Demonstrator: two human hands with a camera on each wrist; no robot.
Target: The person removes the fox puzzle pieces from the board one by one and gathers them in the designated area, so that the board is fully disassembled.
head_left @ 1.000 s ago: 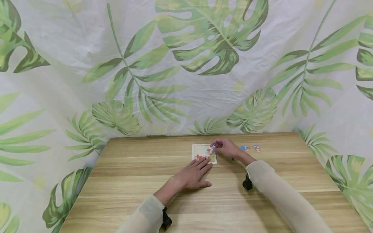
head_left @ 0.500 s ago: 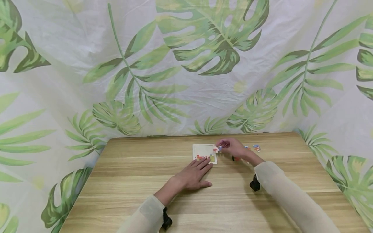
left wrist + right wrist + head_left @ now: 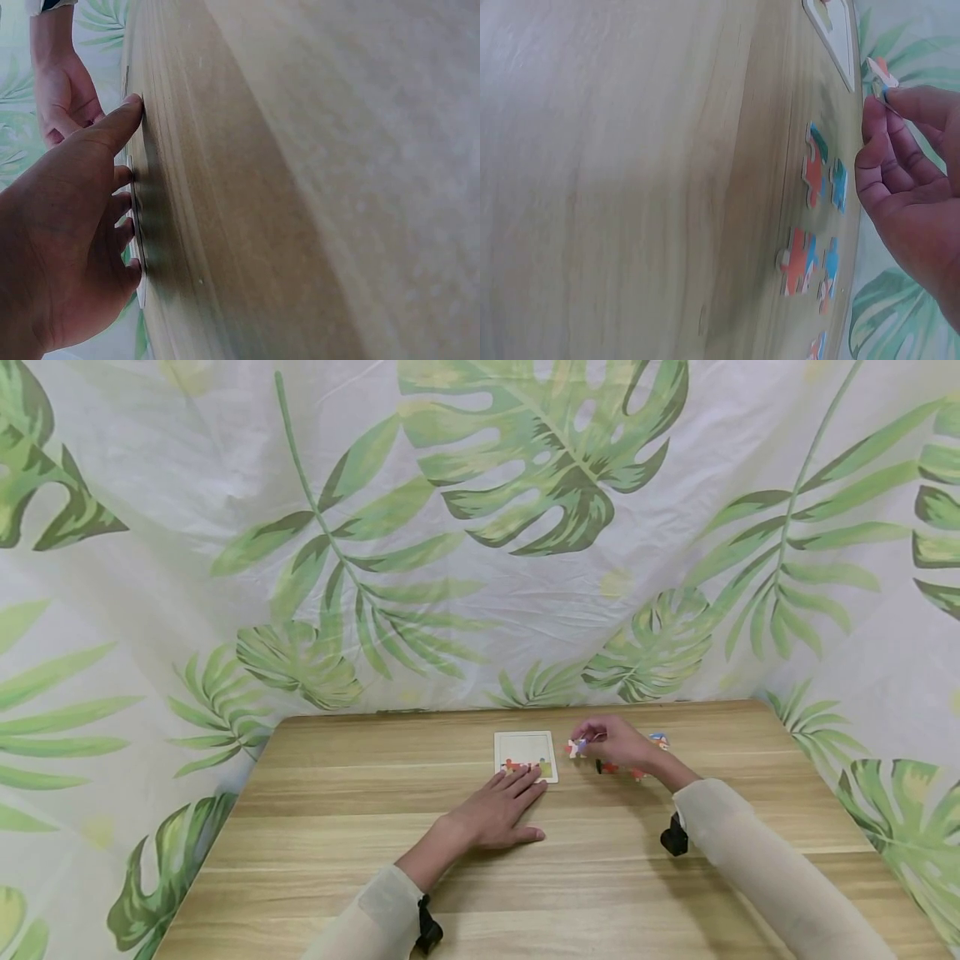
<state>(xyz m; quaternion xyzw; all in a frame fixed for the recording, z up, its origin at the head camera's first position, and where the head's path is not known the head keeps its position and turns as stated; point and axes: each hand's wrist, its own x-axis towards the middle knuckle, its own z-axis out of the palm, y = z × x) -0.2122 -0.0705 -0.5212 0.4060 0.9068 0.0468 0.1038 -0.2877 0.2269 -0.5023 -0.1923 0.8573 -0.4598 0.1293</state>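
Observation:
My left hand (image 3: 495,812) lies flat with straight fingers, its fingertips over the near edge of a white puzzle frame (image 3: 522,736). Along the frame's lower part, red and yellow-green puzzle pieces (image 3: 545,768) show, partly hidden by those fingers. To the right of the frame, my right hand (image 3: 611,741) pinches a puzzle piece (image 3: 576,748) between thumb and fingers, held up off the table. That piece is white, red and blue. In the right wrist view, the thumb and fingertips (image 3: 900,97) meet on its edge.
Loose puzzle pieces lie below and right of my right hand: a red and green one (image 3: 814,169), a blue-green one (image 3: 838,184), a red and blue one (image 3: 798,261) and others. The wooden table (image 3: 360,827) ends at a leaf-print cloth (image 3: 420,610) behind.
My right hand has moved right, from over the puzzle frame to beside it, with the piece still pinched. My left hand has stayed in place.

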